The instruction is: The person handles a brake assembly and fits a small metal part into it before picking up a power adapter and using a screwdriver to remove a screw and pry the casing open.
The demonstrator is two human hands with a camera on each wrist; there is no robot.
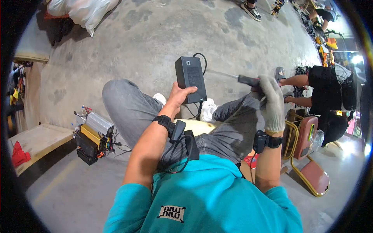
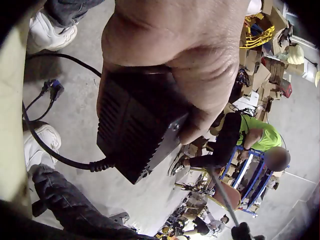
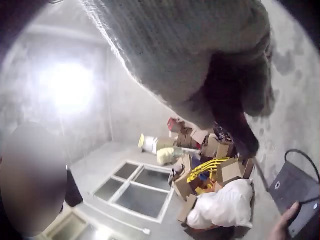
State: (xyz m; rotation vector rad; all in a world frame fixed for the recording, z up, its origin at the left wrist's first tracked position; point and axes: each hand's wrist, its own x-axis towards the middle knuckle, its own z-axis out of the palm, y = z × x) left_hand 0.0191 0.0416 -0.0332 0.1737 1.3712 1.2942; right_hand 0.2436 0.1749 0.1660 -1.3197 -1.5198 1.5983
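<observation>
My bare left hand (image 1: 179, 94) grips a black power adapter (image 1: 194, 77) by its lower end, thumb across its labelled face. The adapter is a rectangular box with a cord at each end; in the left wrist view its vented side (image 2: 125, 125) and the cord's ribbed strain relief (image 2: 102, 165) show. On the right, my right hand (image 1: 272, 101) wears a pale knit glove and holds a screwdriver (image 1: 248, 80) by its dark handle. The long thin shaft points left, toward the adapter's upper side. In the right wrist view the glove hides most of the handle.
A metal-cased unit (image 1: 99, 124) with wires sits on the floor at left, beside a low wooden bench (image 1: 42, 141) bearing a red cloth (image 1: 20, 154). At right lies a chair (image 1: 309, 138); another person (image 1: 326, 87) is beyond it. White plastic bags (image 1: 85, 11) lie at far left.
</observation>
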